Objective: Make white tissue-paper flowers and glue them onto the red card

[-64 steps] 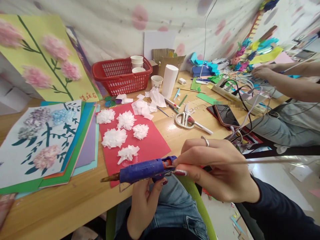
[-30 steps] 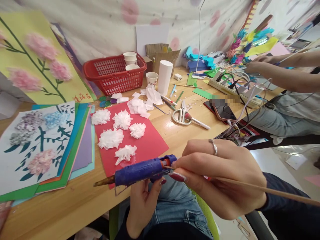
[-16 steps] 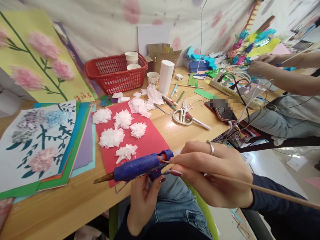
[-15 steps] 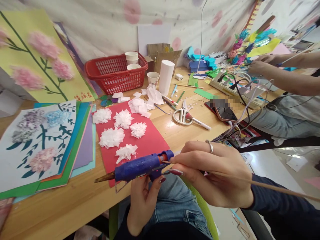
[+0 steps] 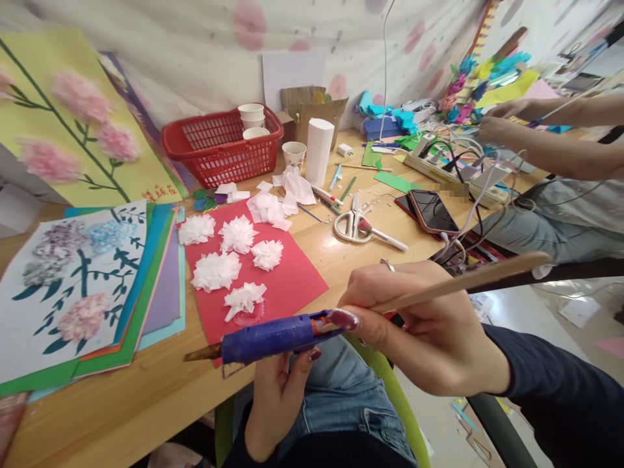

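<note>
A blue hot glue gun (image 5: 268,339) lies across the lower middle, its dirty nozzle pointing left. My left hand (image 5: 280,393) is closed round it from below; the handle is mostly hidden. My right hand (image 5: 414,325), wearing a ring, pinches a thin wooden stick (image 5: 468,276) at the gun's rear opening, where some red-orange shows. The stick's rounded far end points up and right. Just beyond the gun, a red sheet (image 5: 297,273) bears several crumpled white tissue paper flowers (image 5: 217,270). The nearest flower (image 5: 245,298) has a shiny wet-looking patch beside it.
Scissors (image 5: 353,221), a white marker (image 5: 387,238) and paper scraps (image 5: 292,188) lie beyond the sheet. Behind are a red basket (image 5: 219,149) and paper cups. Coloured sheets (image 5: 160,286) are stacked left. A phone (image 5: 433,211), power strip (image 5: 439,162) and another person's hands (image 5: 507,127) are at right.
My right hand has turned, swinging the stick's far end up from pointing down-right. The thumb is now over the gun's rear end. The gun has tilted, hiding its trigger.
</note>
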`<state>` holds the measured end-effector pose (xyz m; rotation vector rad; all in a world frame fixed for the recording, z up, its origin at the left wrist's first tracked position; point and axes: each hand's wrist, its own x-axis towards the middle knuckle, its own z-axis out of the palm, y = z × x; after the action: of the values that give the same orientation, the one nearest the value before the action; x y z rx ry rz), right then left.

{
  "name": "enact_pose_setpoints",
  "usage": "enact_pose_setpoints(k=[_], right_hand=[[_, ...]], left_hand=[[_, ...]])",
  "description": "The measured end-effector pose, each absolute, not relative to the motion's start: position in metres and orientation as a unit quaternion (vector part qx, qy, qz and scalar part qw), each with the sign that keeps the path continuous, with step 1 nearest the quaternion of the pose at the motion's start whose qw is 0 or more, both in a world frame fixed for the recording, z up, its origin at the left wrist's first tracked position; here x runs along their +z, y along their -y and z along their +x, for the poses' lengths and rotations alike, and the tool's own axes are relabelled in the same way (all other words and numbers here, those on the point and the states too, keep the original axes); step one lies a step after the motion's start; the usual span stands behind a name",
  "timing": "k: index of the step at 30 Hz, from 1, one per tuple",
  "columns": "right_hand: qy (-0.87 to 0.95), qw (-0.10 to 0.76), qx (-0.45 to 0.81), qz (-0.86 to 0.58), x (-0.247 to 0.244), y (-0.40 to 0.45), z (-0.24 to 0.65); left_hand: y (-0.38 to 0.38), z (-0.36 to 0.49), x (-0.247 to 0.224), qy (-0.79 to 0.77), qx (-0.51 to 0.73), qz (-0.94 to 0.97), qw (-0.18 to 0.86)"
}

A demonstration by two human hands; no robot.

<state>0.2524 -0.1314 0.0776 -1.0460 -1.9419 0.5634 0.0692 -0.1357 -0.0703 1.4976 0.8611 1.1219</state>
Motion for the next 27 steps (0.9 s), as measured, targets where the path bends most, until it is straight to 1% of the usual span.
enact_pose_setpoints(k=[6,10,19,22,24,27], right_hand=[[0.789,0.422,0.156,-0.418,0.075,0.14,0.25],[0.8,0.403,0.103,-0.433,0.075,0.144,0.248],[0.812,0.39,0.07,-0.428,0.071,0.14,0.246],[0.812,0.407,0.034,-0.418,0.065,0.139,0.244],[0.821,0.403,0.019,-0.404,0.062,0.139,0.243],[0.82,0.396,0.041,-0.41,0.061,0.137,0.242]], left_hand=[[0.139,0.073,-0.067,-0.367,0.46,0.585,0.558],[0.139,0.073,-0.067,-0.377,0.459,0.568,0.569],[0.138,0.073,-0.063,-0.34,0.453,0.593,0.571],[0.138,0.074,-0.062,-0.357,0.471,0.589,0.551],[0.137,0.074,-0.063,-0.375,0.494,0.586,0.521],[0.135,0.075,-0.066,-0.407,0.508,0.591,0.477]])
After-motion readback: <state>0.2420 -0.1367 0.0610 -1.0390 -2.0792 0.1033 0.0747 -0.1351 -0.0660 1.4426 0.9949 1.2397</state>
